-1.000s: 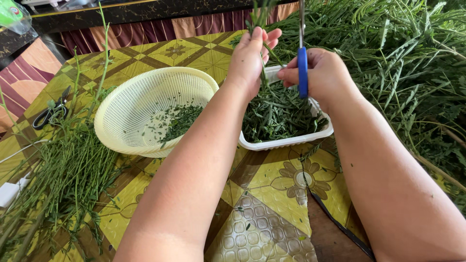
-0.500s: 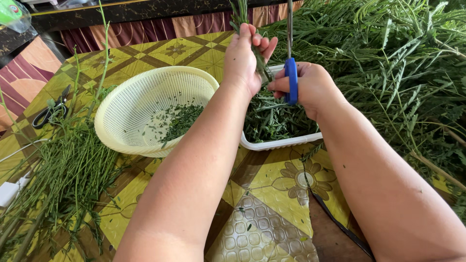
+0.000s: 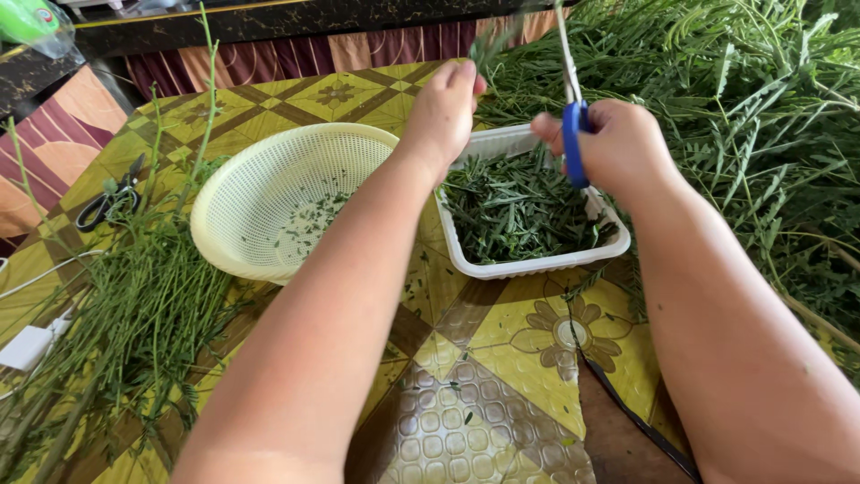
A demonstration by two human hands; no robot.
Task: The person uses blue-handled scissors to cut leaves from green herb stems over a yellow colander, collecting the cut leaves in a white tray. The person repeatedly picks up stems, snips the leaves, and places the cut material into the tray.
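Head view: left hand (image 3: 443, 112) pinches a leafy green sprig (image 3: 491, 43) at twelve o'clock, right hand (image 3: 623, 148) grips blue-handled scissors (image 3: 571, 134) — blades near fingertips risk a nick, clippings missing the white rectangular tray (image 3: 528, 266).

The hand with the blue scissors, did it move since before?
Yes. The right hand with the blue-handled scissors sat over the white tray's right edge a second ago; now it is higher, near the tray's far rim.
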